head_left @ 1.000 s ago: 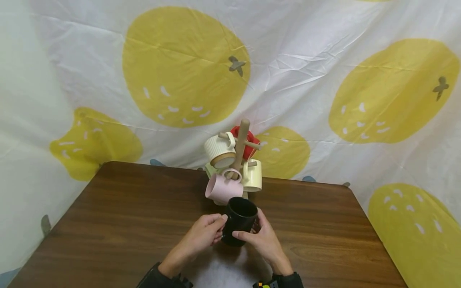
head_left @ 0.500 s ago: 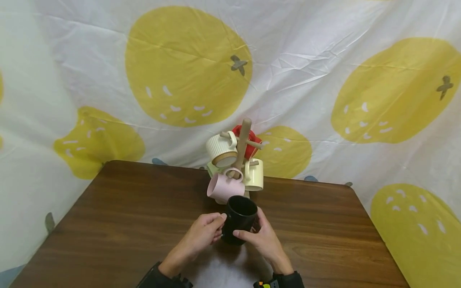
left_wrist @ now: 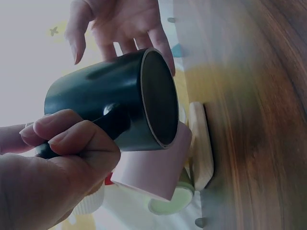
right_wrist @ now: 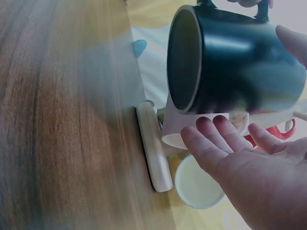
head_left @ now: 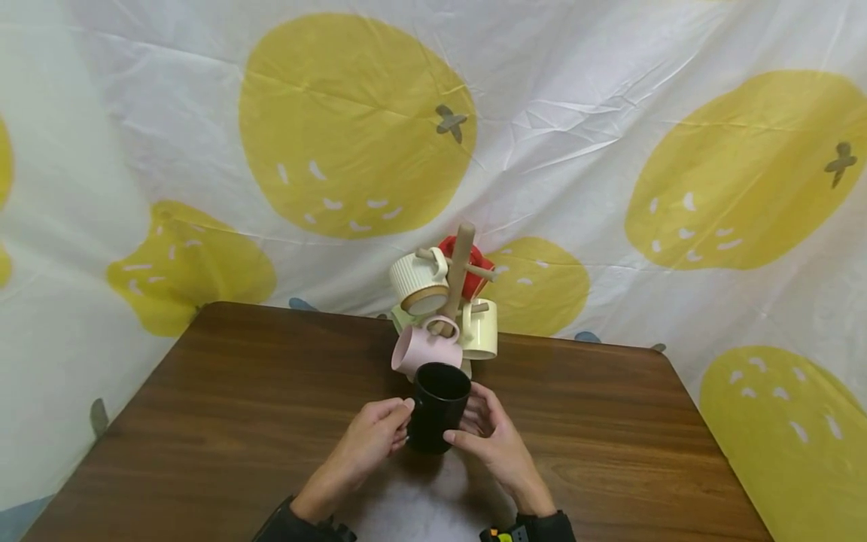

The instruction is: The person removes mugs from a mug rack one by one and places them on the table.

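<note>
A black mug (head_left: 436,414) is held above the table, its mouth up, in front of the mug rack. My left hand (head_left: 372,436) grips its handle; in the left wrist view the fingers (left_wrist: 76,136) curl round that handle. To the mug's right is my right hand (head_left: 493,444), with fingers spread and nearly straight. The right wrist view shows these fingers (right_wrist: 216,139) just beside the mug's wall; whether a fingertip touches it I cannot tell. Right behind the black mug hangs a pink mug (head_left: 423,350), partly hidden by it.
A wooden mug rack (head_left: 460,260) stands at the table's back. On its pegs hang a ribbed cream mug (head_left: 415,280), a red mug (head_left: 474,282), a pale yellow mug (head_left: 484,331) and a green one (head_left: 400,318), mostly hidden. A fruit-print cloth (head_left: 542,45) hangs behind the table (head_left: 271,376).
The black mug has shifted slightly left with my left hand holding its handle. My right hand's fingers have loosened from the mug's side and spread.
</note>
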{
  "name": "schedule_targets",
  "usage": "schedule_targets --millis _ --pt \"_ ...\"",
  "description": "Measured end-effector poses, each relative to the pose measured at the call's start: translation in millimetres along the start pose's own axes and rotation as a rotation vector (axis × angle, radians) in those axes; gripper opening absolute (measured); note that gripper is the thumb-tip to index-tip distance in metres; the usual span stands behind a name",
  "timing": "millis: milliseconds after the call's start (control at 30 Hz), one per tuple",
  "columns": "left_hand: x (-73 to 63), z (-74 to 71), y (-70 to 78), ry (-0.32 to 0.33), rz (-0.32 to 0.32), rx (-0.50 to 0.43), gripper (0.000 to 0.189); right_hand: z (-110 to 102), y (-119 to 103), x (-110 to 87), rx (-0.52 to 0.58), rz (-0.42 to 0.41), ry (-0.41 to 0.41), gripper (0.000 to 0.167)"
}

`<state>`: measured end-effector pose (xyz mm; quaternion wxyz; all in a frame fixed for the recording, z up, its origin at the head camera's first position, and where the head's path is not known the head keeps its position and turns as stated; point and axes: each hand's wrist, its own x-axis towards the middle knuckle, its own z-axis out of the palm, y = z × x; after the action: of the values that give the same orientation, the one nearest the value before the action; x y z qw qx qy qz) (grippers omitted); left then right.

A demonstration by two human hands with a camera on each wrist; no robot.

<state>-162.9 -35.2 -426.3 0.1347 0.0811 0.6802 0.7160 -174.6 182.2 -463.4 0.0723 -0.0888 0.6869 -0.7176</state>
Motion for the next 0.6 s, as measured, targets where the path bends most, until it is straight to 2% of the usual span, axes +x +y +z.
schedule_targets --millis 133,333,600 --pt "-0.9 -2.7 -0.4 0.028 -0.001 -0.021 0.042 -1.4 -1.3 -0.3 -0.008 -0.009 0.008 0.074" --pt "-1.5 -4.4 -2.2 0.029 0.008 -0.044 0.041 -1.4 -2.4 -0.5 -0.031 -0.019 0.049 0.068" --pt "-3.2 -7.8 -3.2 0.066 0.010 -0.058 0.041 -2.3 -1.7 0.1 -0.025 -0.027 0.037 0.067"
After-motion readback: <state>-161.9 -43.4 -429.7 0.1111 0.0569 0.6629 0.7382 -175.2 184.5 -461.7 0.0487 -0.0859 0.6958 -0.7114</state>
